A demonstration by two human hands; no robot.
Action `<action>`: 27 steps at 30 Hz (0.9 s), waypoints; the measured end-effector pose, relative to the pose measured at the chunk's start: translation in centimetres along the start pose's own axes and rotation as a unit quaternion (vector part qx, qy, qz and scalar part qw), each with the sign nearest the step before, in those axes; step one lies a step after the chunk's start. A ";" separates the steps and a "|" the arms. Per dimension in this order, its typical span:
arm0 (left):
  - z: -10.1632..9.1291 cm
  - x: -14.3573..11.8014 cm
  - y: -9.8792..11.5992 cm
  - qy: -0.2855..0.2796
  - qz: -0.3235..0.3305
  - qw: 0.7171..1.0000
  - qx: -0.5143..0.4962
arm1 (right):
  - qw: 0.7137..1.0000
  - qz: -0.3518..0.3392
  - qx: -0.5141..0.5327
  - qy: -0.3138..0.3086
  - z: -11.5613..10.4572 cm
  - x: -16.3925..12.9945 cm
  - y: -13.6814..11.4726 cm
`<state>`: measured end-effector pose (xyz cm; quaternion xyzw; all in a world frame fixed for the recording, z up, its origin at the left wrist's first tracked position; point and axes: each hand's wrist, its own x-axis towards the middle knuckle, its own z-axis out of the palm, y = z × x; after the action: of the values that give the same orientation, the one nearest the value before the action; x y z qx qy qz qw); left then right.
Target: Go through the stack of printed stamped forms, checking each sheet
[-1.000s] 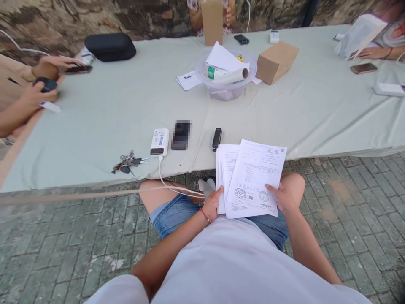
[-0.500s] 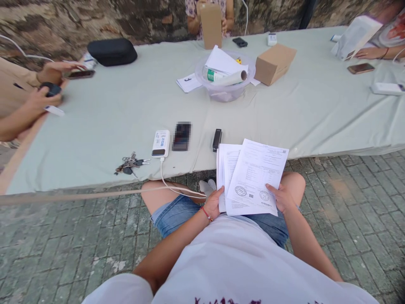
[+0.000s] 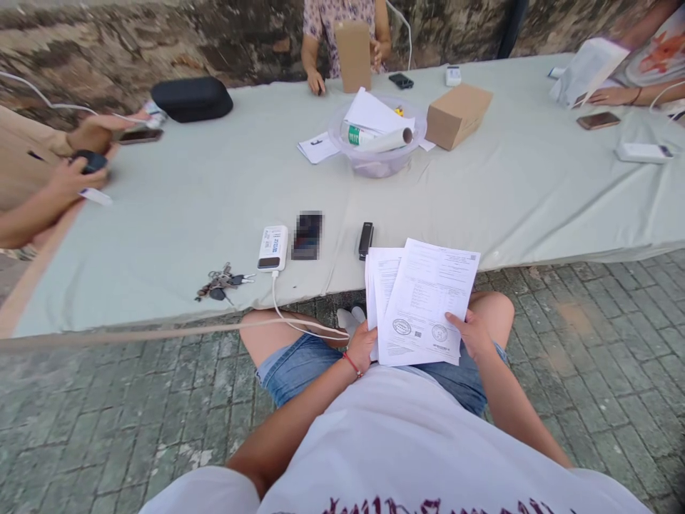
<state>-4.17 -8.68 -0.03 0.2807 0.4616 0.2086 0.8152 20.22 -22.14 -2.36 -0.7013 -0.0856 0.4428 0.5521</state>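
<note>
Left hand (image 3: 362,345): fingers pinching paper stack (image 3: 381,285), as before
Right hand (image 3: 471,335): thumb now higher on top sheet (image 3: 428,303)

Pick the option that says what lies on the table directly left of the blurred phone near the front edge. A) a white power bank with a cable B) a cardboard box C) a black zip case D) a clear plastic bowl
A: the white power bank lies just left of the blurred phone, and its cable hangs over the table edge.
</note>
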 end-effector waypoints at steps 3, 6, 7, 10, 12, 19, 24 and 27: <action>-0.3 0.2 -0.2 -0.001 0.002 1.000 -0.008 | 1.000 0.009 -0.022 -0.002 -1.4 0.5 0.0; -0.8 0.4 -0.4 0.006 0.001 1.000 -0.022 | 0.999 0.013 -0.022 0.031 -3.2 1.1 -0.3; -1.0 0.4 -0.4 0.011 0.000 1.000 -0.023 | 0.999 0.008 -0.011 0.050 -3.8 1.2 -0.6; -1.4 0.5 -0.6 0.024 -0.002 1.000 -0.020 | 0.994 -0.033 0.035 0.096 -5.1 1.1 -1.6; -1.4 0.6 -0.7 0.029 -0.001 0.999 -0.013 | 0.990 -0.066 0.052 0.110 -5.5 0.8 -2.2; -1.0 0.4 -0.2 0.054 -0.013 0.998 -0.012 | 0.997 -0.014 0.024 0.078 -2.7 -0.5 -2.0; -0.9 0.2 -0.2 0.017 -0.002 1.000 -0.021 | 0.998 -0.045 -0.045 0.027 0.1 -1.0 -1.7; -1.1 0.4 -0.5 0.036 0.008 0.999 -0.015 | 0.987 -0.087 -0.114 0.069 -0.6 -0.4 -1.7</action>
<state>-4.85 -8.54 -1.07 0.2645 0.4858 0.2318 0.8002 21.04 -22.23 -0.72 -0.7785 -0.1579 0.3313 0.5092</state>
